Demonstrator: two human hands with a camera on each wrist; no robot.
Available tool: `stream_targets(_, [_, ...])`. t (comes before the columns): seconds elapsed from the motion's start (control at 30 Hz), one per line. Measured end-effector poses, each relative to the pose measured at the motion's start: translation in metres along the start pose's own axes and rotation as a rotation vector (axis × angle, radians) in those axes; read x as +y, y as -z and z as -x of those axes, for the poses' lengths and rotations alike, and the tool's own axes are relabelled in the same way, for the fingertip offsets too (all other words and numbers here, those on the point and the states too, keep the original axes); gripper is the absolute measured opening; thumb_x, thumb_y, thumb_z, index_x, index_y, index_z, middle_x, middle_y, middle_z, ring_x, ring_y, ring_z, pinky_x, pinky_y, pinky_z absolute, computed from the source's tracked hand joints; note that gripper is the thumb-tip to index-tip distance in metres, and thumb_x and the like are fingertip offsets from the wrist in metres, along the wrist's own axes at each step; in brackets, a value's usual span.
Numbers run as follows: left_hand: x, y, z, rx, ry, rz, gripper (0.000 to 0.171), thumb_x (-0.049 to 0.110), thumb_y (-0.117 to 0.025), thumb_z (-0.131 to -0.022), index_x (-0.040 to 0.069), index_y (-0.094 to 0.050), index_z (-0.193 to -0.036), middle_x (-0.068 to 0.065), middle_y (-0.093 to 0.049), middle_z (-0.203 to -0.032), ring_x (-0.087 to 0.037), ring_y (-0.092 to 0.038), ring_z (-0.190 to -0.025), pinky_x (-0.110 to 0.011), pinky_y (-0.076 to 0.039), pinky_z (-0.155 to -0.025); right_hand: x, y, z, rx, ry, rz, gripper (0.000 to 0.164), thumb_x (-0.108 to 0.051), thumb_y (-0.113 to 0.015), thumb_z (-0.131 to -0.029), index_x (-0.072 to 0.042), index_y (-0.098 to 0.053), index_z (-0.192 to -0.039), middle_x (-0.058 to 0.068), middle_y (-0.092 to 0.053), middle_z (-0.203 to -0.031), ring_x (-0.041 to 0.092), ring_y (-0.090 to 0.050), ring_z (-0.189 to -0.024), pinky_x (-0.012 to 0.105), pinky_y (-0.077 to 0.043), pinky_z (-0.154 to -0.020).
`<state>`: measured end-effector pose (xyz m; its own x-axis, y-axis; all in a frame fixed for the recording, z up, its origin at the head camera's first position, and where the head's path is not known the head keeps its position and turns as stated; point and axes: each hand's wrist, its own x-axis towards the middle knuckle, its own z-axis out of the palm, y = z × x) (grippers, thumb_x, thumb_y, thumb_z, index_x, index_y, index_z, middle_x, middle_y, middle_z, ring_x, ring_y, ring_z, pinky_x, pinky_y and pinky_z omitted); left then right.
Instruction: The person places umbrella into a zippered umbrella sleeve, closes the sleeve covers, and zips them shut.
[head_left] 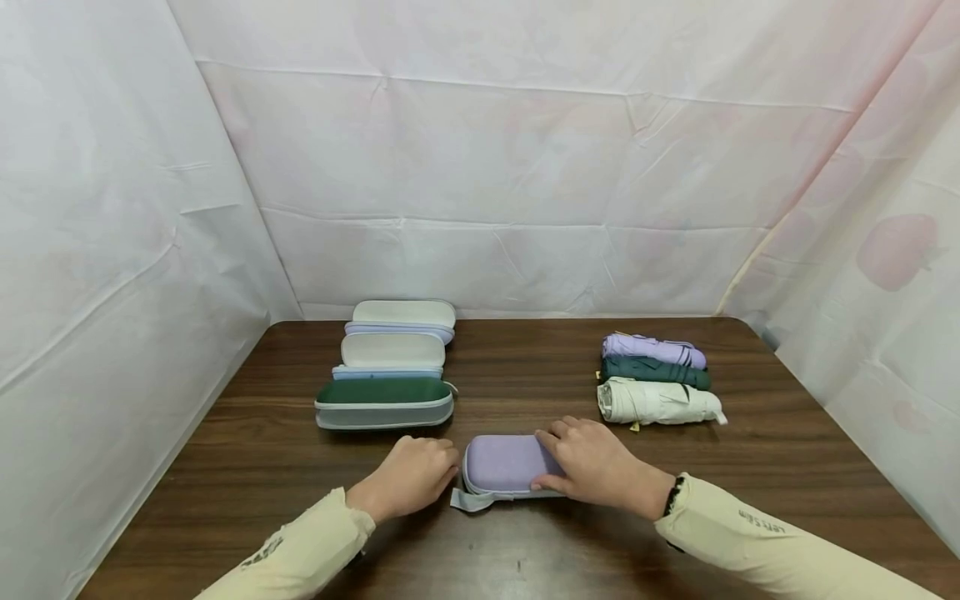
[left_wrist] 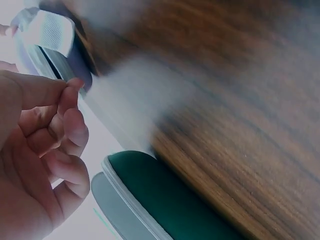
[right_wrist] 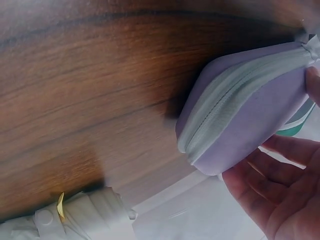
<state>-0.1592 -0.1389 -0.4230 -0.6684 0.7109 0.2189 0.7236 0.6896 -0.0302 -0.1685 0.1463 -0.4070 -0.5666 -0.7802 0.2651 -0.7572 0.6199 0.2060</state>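
A lavender hard-shell zip case with a grey zipper band and a grey fabric loop lies on the table's front part. My right hand grips its right end, thumb on the near side and fingers over the top. At the case's left end, my left hand has curled fingers. In the left wrist view, its thumb and index finger pinch together by the zipper, where a dark slit shows; the fingertips hide the zipper pull itself. Behind the left hand sits a green case, closed.
Two cases with raised pale lids, a nearer one and a farther one, stand behind the green case. Three folded umbrellas lie at the right: lavender, dark green and cream. Pale cloth hangs round the brown table.
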Motion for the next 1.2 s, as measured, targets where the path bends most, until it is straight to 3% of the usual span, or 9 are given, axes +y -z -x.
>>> stream_targets(0.43, [0.019, 0.005, 0.008, -0.001, -0.023, 0.025, 0.016, 0.018, -0.07, -0.086, 0.016, -0.061, -0.073, 0.006, -0.056, -0.068, -0.012, -0.057, -0.059, -0.026, -0.032, -0.042, 0.0, 0.001, -0.001, 0.018, 0.0, -0.005, 0.068, -0.06, -0.067, -0.079, 0.001, -0.068, -0.109, 0.012, -0.066, -0.095, 0.024, -0.062, -0.085, 0.038, -0.05, -0.076])
stream_targets(0.73, [0.043, 0.001, 0.009, 0.103, -0.057, -0.027, 0.022, 0.013, -0.071, -0.082, 0.016, -0.057, -0.066, 0.007, -0.055, -0.066, -0.012, -0.057, -0.056, -0.025, -0.029, -0.039, -0.002, 0.001, -0.001, 0.016, -0.008, 0.002, 0.067, -0.059, -0.067, -0.079, 0.001, -0.068, -0.109, 0.011, -0.065, -0.094, 0.024, -0.062, -0.085, 0.037, -0.05, -0.076])
stream_targets(0.87, [0.051, 0.0, 0.007, 0.105, -0.05, -0.035, 0.023, 0.017, -0.071, -0.085, 0.016, -0.057, -0.067, 0.007, -0.053, -0.065, -0.011, -0.056, -0.056, -0.024, -0.028, -0.04, -0.003, 0.001, -0.002, 0.003, -0.017, -0.002, 0.067, -0.06, -0.067, -0.079, 0.0, -0.068, -0.11, 0.011, -0.065, -0.095, 0.024, -0.062, -0.086, 0.038, -0.05, -0.077])
stream_targets(1.03, [0.048, 0.005, 0.004, 0.064, -0.034, 0.008, 0.022, 0.027, -0.072, -0.084, 0.02, -0.059, -0.069, 0.009, -0.053, -0.066, -0.009, -0.053, -0.06, -0.024, -0.03, -0.042, -0.001, 0.002, 0.0, -0.023, -0.051, -0.027, 0.068, -0.061, -0.065, -0.08, -0.002, -0.067, -0.113, 0.01, -0.066, -0.101, 0.025, -0.062, -0.093, 0.04, -0.048, -0.082])
stream_targets(1.2, [0.032, 0.015, -0.001, 0.091, 0.045, 0.174, 0.029, 0.03, -0.081, -0.073, 0.017, -0.057, -0.082, 0.008, -0.048, -0.084, -0.009, -0.045, -0.079, -0.021, -0.04, -0.052, 0.006, 0.007, 0.01, -0.093, -0.109, -0.128, 0.066, -0.056, -0.067, -0.08, -0.007, -0.063, -0.124, 0.009, -0.064, -0.111, 0.025, -0.06, -0.099, 0.043, -0.048, -0.081])
